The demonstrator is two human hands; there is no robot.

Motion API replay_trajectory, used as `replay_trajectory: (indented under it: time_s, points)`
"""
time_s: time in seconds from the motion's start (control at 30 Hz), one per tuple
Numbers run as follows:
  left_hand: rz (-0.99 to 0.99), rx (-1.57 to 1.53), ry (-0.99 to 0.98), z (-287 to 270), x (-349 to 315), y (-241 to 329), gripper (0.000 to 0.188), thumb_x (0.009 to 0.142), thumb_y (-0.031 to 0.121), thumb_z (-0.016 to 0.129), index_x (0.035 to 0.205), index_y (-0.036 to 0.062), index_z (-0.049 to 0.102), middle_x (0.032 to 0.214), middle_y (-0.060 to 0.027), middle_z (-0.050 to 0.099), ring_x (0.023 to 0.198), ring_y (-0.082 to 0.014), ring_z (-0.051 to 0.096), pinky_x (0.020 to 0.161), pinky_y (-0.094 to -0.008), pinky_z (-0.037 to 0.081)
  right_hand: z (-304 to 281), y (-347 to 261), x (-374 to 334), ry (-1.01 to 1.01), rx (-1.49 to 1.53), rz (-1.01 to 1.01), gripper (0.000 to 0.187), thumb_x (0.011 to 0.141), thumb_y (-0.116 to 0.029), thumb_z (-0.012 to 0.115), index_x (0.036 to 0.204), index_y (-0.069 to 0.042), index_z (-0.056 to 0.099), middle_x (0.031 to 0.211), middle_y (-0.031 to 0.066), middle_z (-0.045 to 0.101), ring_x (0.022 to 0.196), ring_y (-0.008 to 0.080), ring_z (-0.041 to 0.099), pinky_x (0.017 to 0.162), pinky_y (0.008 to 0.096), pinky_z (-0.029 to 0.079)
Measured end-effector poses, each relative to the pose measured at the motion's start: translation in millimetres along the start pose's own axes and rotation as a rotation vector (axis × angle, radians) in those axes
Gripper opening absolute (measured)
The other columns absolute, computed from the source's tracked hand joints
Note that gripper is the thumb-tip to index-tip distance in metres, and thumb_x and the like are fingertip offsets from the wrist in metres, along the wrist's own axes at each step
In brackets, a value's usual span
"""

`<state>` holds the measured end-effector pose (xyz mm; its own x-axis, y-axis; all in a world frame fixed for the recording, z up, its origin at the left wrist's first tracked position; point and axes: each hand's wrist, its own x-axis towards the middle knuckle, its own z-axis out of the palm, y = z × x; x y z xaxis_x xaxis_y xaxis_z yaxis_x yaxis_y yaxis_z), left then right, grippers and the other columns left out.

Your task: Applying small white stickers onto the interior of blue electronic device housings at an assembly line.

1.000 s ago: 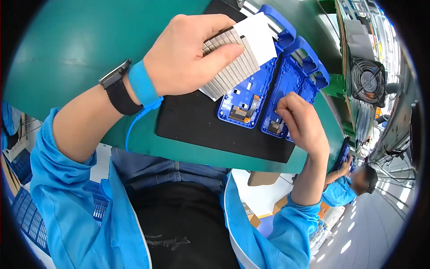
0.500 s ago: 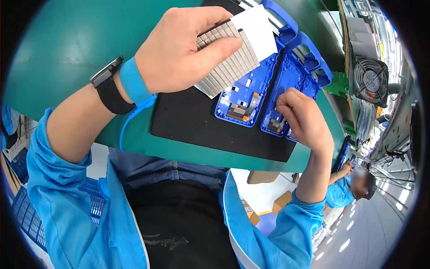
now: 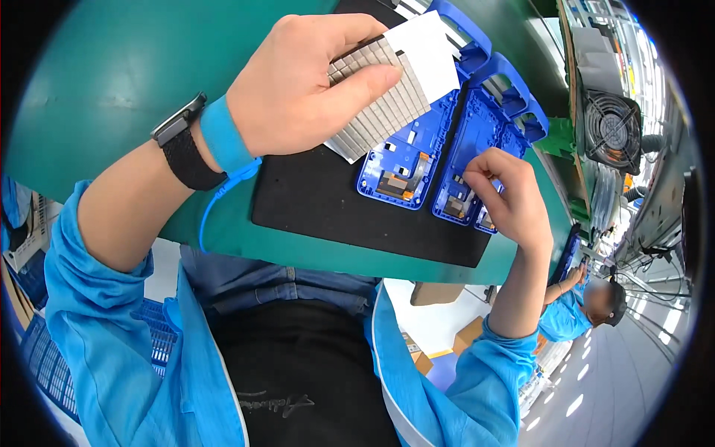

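Note:
My left hand (image 3: 298, 89) grips a white backing sheet (image 3: 424, 52) covered with rows of small silver-grey rectangular pads (image 3: 381, 104). Its thumb lies across the pads, and the sheet hangs over part of a blue plastic housing (image 3: 370, 184). A second blue housing (image 3: 447, 205) lies alongside to the right, and a third (image 3: 485, 221) shows partly beyond it. Above the second housing my right hand (image 3: 510, 197) is closed, thumb and index finger pinched together. Whatever is between those fingertips is hidden or too small to name. Grey and orange parts sit inside the housings.
The housings rest on a black mat (image 3: 335, 208) on a green table (image 3: 134, 74). A blue wrist strap (image 3: 226, 134) with a cord is on my left wrist. Beyond the table's right edge are a black fan (image 3: 612, 130) and a co-worker in blue (image 3: 566, 316).
My right hand has shifted very slightly over the second and third housings, its pinch kept. The left hand and the sheet of pads stay almost still.

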<state>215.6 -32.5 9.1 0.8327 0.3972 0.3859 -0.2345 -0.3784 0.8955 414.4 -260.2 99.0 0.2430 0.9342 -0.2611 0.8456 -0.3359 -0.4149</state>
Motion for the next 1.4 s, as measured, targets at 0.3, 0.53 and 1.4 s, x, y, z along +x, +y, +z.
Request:
replay_trajectory:
  time_s: [0.3,0.53,1.4]
  points:
    - [0.024,0.06,0.013,-0.2,1.0,-1.0,0.029,0.1,0.017,0.063,0.119,-0.0052,0.064,0.101,-0.0141,0.075,0.086,-0.0154,0.072,0.075,-0.0282,0.056,2.1,-0.9,-2.2,-0.025,0.013,-0.039,0.007,0.085,0.005,0.067,0.085,0.003,0.061,0.08,0.0103,0.06,0.071,0.0223,0.057,0.063,0.0325,0.045]
    - [0.013,0.014,-0.007,-1.5,0.3,1.5,0.029,0.1,0.016,0.063,0.12,-0.005,0.063,0.101,-0.0144,0.075,0.087,-0.0151,0.072,0.075,-0.0281,0.056,-8.9,-0.4,-11.3,-0.129,0.03,-0.039,0.007,0.084,0.007,0.064,0.086,0.002,0.06,0.084,0.0116,0.058,0.073,0.0254,0.058,0.065,0.0342,0.047]
    - [-0.193,-0.115,0.017,-5.5,8.8,32.8,0.02,0.092,0.009,0.067,0.106,-0.0058,0.064,0.083,-0.0154,0.071,0.072,-0.0142,0.066,0.064,-0.0288,0.051,-6.3,1.1,-11.0,-0.17,-0.047,-0.013,0.007,0.081,0.006,0.066,0.085,0.002,0.062,0.084,0.0119,0.059,0.075,0.0276,0.061,0.067,0.0357,0.048]
